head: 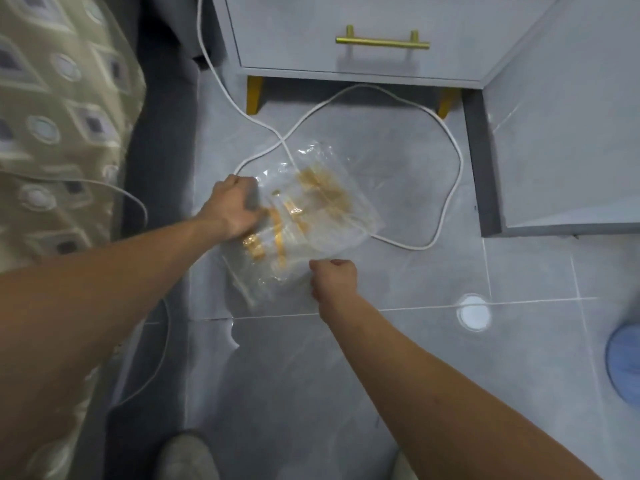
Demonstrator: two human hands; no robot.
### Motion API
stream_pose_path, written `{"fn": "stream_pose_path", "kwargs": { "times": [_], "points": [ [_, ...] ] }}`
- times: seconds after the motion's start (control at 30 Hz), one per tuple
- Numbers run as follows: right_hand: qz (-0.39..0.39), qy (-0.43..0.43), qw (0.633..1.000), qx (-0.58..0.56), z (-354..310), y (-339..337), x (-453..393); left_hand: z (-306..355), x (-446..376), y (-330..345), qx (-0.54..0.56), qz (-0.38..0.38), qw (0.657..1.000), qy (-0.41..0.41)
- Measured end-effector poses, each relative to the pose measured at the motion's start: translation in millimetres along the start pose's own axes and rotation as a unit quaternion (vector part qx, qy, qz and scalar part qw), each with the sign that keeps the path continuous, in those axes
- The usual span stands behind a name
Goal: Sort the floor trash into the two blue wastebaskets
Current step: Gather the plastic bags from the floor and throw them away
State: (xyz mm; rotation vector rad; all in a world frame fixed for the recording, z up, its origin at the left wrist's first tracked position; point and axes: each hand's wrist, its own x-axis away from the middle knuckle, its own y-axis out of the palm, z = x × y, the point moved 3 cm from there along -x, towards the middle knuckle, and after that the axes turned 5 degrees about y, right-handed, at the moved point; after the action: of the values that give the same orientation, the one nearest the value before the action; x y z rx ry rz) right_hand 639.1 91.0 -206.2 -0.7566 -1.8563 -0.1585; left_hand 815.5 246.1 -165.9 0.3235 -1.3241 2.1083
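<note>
- Left hand [232,209] grips the left edge of a clear plastic bag with orange print [311,216]; right hand [334,278] pinches its near edge.
- The bag lies over the grey tiled floor [415,358], overlapping a looping white cable [450,188].
- A grey cabinet with brass handle [382,43] stands behind.
- A blue wastebasket [623,365] shows at the right edge.

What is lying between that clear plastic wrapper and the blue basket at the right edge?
Nothing visible. Both hands, left and right, grip the clear plastic wrapper. Bare floor tile runs from it to the blue wastebasket, with only a ceiling-light reflection on it. The white cable loops behind the wrapper, off that path.
</note>
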Motion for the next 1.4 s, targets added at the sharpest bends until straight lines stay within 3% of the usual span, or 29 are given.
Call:
{"fn": "stream_pose_path", "kwargs": {
  "times": [0.2,0.33,0.43,0.57,0.7,0.87,1.0,1.03,1.2,1.33,1.4],
  "points": [
    [0.039,-0.079,0.995,0.038,-13,-31,-5,-1,0,6,0.047,0.053,0.995,-0.07],
    [-0.057,-0.121,0.989,0.056,-22,-65,28,-4,25,1,0.263,0.027,0.963,-0.054],
    [-0.115,-0.13,0.982,0.074,-32,-96,76,17,67,-20,0.307,0.009,0.952,-0.013],
    [-0.137,-0.117,0.98,0.087,-53,-144,157,63,143,-61,0.384,-0.024,0.922,-0.043],
    [-0.159,-0.102,0.981,0.043,-96,-194,248,120,212,-122,0.428,-0.044,0.902,-0.045],
    [-0.203,-0.075,0.967,-0.135,-159,-249,344,207,267,-199,0.494,-0.034,0.869,-0.003],
    [-0.21,-0.122,0.956,-0.166,-191,-293,396,265,283,-249,0.536,-0.081,0.839,0.044],
    [-0.213,-0.138,0.957,-0.144,-195,-301,406,276,285,-258,0.534,-0.103,0.838,0.047],
    [-0.173,-0.253,0.948,0.085,-207,-342,438,333,292,-283,0.36,-0.131,0.904,0.187],
    [-0.274,-0.2,0.925,0.171,-200,-356,466,403,316,-271,0.329,-0.203,0.887,0.251],
    [-0.262,-0.217,0.928,0.151,-189,-362,472,437,329,-258,0.293,-0.238,0.886,0.269]
  ]
}}
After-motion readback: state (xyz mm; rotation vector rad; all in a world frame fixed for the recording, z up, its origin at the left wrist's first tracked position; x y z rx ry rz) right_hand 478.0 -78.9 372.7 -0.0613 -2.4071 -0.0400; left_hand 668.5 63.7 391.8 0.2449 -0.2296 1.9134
